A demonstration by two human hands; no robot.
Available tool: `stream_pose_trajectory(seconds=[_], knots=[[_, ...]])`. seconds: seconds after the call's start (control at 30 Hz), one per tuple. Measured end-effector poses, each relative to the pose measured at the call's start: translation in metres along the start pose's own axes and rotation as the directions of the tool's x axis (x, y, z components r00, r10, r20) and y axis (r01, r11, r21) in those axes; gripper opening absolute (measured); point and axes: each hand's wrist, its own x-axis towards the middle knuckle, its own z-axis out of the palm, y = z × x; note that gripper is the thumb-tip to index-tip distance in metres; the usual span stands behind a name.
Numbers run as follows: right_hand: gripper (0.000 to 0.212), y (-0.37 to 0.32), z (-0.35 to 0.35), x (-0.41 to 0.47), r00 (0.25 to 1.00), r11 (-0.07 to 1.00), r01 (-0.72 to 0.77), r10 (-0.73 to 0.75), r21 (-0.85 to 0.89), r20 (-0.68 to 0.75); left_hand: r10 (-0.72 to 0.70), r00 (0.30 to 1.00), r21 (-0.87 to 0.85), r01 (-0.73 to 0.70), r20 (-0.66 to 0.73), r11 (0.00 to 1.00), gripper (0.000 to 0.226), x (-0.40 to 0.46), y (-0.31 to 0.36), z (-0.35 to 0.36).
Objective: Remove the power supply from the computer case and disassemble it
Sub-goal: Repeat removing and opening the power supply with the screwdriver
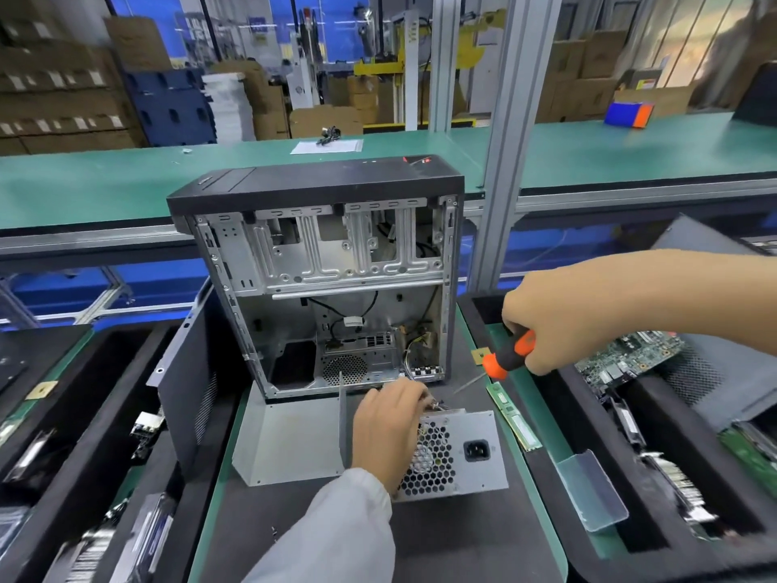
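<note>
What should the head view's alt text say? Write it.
A person's left hand rests on a power supply lying on the mat in front of an open, gutted computer case, while the right hand grips an orange-and-black screwdriver above it.

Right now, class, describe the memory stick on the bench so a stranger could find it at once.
Start at the open computer case standing mid-bench, then drop to the grey power supply lying in front of it. Just right of that, on the green strip of the bench, lies the memory stick: a long, thin green board, narrower than the circuit boards in the trays.
</note>
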Motion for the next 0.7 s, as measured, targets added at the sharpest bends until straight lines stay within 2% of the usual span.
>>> stream_pose_trajectory(seconds=[0.07,0.13,0.27,0.43,0.7], knots=[[0.022,0.0,0.0,-0.003,1.0,1.0,-0.003,0.003,0.016,0.017,-0.007,0.999,-0.007,0.007,0.032,1.0,0.011,0.005,-0.003,0.002],[0.025,0.0,0.001,-0.003,1.0,1.0,-0.006,0.006,0.014,0.023,-0.016,0.997,0.025,0.014,0.07,1.0,0.025,0.01,-0.006,0.004],[0.019,-0.004,0.003,0.003,1.0,1.0,0.003,-0.003,0.008,0.013,-0.057,0.992,0.065,0.05,0.115,0.997,0.041,0.019,-0.006,0.004],[0.021,-0.007,0.006,0.012,1.0,1.0,-0.005,0.005,-0.004,0.0,-0.108,0.978,0.002,0.11,0.178,0.994,0.021,0.02,-0.006,0.003],[0.022,-0.008,0.01,0.022,0.999,0.999,-0.033,0.033,0.007,0.014,-0.117,0.96,-0.054,0.134,0.253,0.989,0.025,0.023,-0.003,-0.002]])
